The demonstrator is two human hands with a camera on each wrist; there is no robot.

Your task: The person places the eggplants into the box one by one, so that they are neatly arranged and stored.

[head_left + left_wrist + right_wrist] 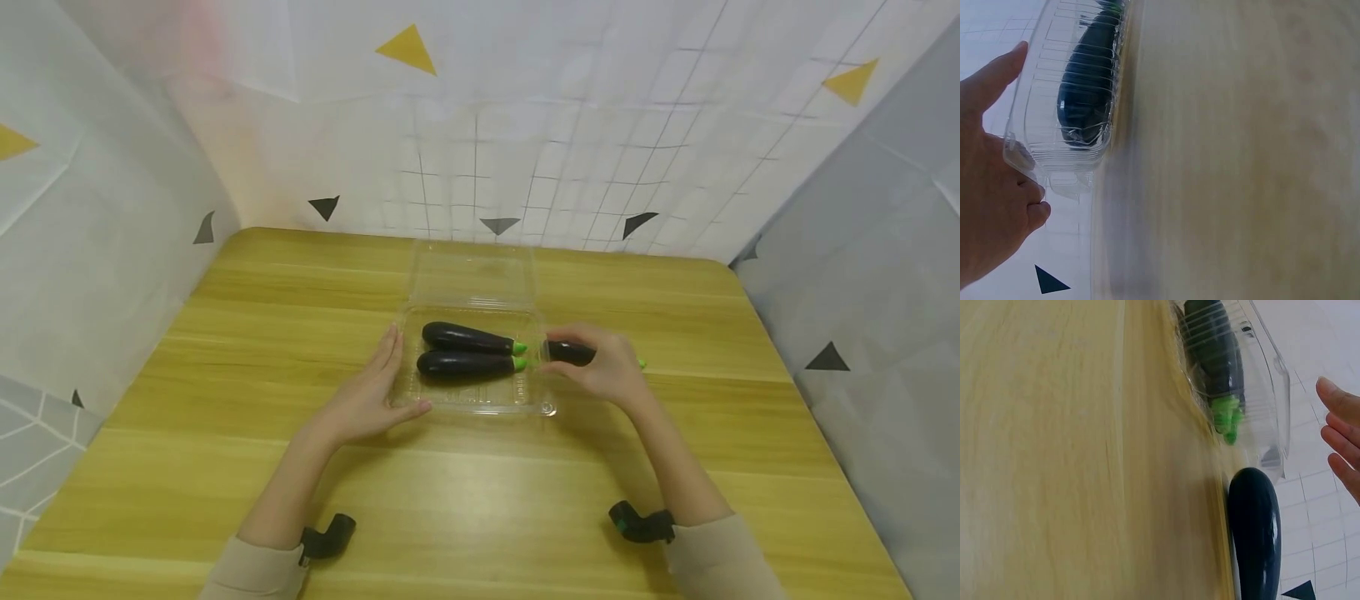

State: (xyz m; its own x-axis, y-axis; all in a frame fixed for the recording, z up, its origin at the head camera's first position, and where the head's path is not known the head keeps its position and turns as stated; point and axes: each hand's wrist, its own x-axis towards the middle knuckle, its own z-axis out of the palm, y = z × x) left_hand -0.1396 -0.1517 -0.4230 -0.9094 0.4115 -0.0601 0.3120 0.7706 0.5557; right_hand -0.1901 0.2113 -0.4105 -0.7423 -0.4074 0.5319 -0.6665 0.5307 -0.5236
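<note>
A clear plastic clamshell box [480, 408] lies with its lid [472, 275] folded back, holding two dark eggplants side by side, a far one [465, 337] and a near one [461, 365], green stems to the right. My left hand [367, 396] rests against the box's left side, fingers straight along the edge and thumb at the front rim. At the box's right edge, my right hand [603, 367] hovers with thumb and fingers apart, nothing between them in the right wrist view. A third eggplant [1255, 531] lies on the table below that hand, partly hidden by it in the head view.
The wood-grain table [480, 500] ends at a back wall of white sheeting [337, 142] with a grid and triangles. Grey-white sheeting also flanks the left and right. A black camera mount [330, 537] sits on the left wrist, another [641, 523] on the right.
</note>
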